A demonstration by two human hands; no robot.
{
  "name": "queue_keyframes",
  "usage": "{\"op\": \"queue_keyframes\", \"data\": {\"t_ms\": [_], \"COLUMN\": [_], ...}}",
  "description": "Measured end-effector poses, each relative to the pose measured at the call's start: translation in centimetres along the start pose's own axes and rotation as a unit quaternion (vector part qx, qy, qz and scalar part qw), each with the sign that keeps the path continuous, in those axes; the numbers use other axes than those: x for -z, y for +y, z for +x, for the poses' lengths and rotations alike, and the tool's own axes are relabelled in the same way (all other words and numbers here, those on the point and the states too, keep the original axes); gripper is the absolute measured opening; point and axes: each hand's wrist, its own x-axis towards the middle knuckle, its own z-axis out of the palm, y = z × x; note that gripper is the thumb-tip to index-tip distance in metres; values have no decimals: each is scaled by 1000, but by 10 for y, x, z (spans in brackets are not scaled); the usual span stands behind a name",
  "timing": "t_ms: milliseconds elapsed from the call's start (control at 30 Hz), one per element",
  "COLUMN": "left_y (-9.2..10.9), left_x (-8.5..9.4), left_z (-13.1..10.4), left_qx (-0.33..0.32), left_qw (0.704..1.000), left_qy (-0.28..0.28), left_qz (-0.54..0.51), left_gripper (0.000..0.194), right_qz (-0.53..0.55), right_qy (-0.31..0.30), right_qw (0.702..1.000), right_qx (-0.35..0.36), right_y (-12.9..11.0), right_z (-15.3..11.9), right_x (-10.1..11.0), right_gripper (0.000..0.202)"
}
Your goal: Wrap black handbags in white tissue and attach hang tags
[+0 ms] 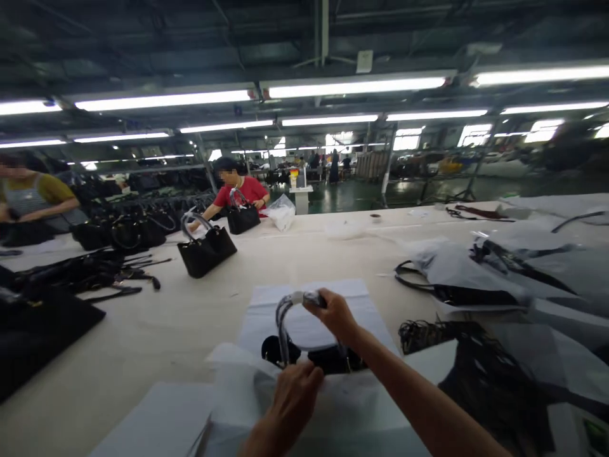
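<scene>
In front of me a black handbag (328,360) sits mostly inside a whitish translucent bag (352,400), with only its top showing. Its arched handles (281,320) stand up and look wrapped in clear film. My right hand (337,316) is closed around the right side of the handle's top. Low at the opening, my left hand (295,395) has its fingers curled on the translucent bag's edge, close to the foot of the handles. A white sheet (352,293) lies flat on the table behind the handbag. The handbag's lower body is hidden.
More black handbags (207,252) stand across the pale table (304,251), where a co-worker in red (247,190) handles one. Black straps (95,273) lie at left. Bagged handbags (457,273) and dark tassels (438,333) lie at right. White sheets (157,422) are at front left.
</scene>
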Motion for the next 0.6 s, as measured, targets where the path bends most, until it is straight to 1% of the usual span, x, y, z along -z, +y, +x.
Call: {"op": "queue_keyframes", "data": {"t_ms": [33,67,100,167,233,300,367,400,433,500,600], "left_y": [-2,-3,-4,-2,2,8,17,22,28,38,48], "left_x": [-1,0,4,19,40,60,74,78,80,79,69], "left_z": [-1,-1,-1,2,4,6,3,-1,-5,-15,-25], "left_qx": [-10,-14,-16,-24,-41,-55,-59,-60,-59,-62,-69], "left_qw": [1000,999,998,996,995,994,996,996,997,997,996], "left_qy": [28,51,67,87,91,83,63,51,37,24,35], "left_qz": [-1,0,3,16,27,32,33,30,28,27,53], "left_gripper": [19,20,20,21,22,22,20,19,18,19,21], "right_qz": [29,52,71,95,107,121,137,144,151,166,189], "right_qy": [-3,0,3,1,-21,-48,-64,-66,-65,-69,-83], "right_qw": [999,998,995,990,985,977,972,971,971,973,974], "right_qx": [15,39,63,101,137,169,182,180,173,146,98], "right_y": [1,0,-2,-12,-26,-41,-51,-53,-53,-48,-38], "right_z": [1,0,-3,-14,-28,-43,-61,-70,-80,-98,-115], "right_x": [-2,-2,-1,6,16,24,29,29,29,26,21], "right_gripper": [19,19,18,12,6,4,5,5,5,4,4]}}
